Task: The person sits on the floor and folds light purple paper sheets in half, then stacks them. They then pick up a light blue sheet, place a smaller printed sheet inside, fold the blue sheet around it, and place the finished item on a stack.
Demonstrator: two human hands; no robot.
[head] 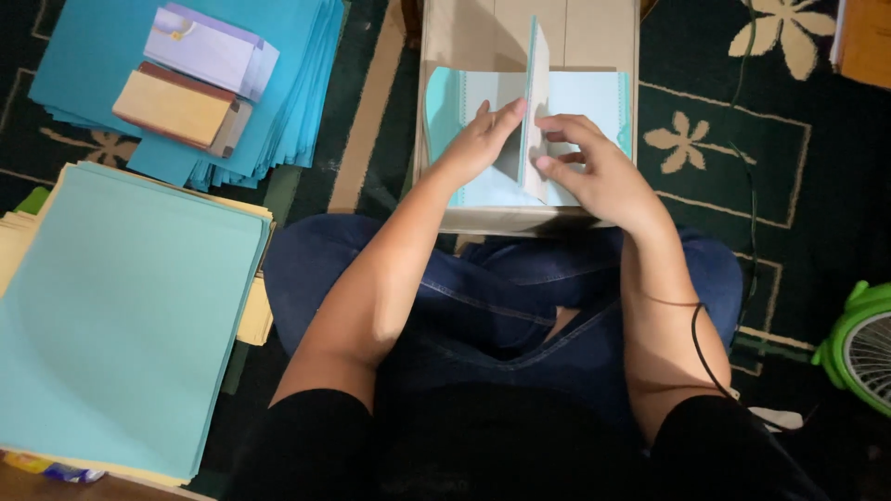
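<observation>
My left hand (478, 144) lies flat on the pale blue paper sheet (575, 97), grip spread. My right hand (594, 172) pinches its raised fold (535, 102) upright over the cardboard box (520, 221) at my knees.

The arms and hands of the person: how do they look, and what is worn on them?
Both forearms are bare; black sleeves are pushed up near the elbows. The left hand and right hand wear no gloves, and no rings show. A thin dark band circles the right forearm, and a black cable runs beside it.
</observation>
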